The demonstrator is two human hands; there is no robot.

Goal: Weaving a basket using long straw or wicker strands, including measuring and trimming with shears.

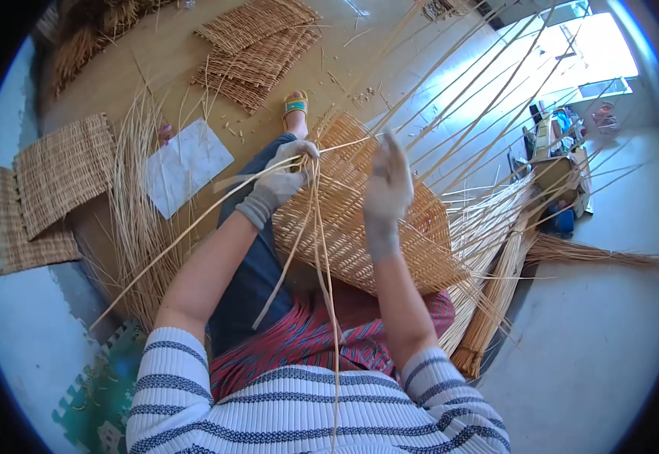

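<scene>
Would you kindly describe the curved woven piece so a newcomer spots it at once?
Start at the striped sweater, then look up to the left hand. The woven piece lies just right of it; unlike the flat mats, it curves and sprouts long strands.

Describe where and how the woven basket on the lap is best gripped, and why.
Probably pinch the woven basket by its lower edge, between the forearms, coming from the body side. That edge curves over the lap, whereas long strands fan out beyond the upper right and the left hand occupies the upper left.
</scene>
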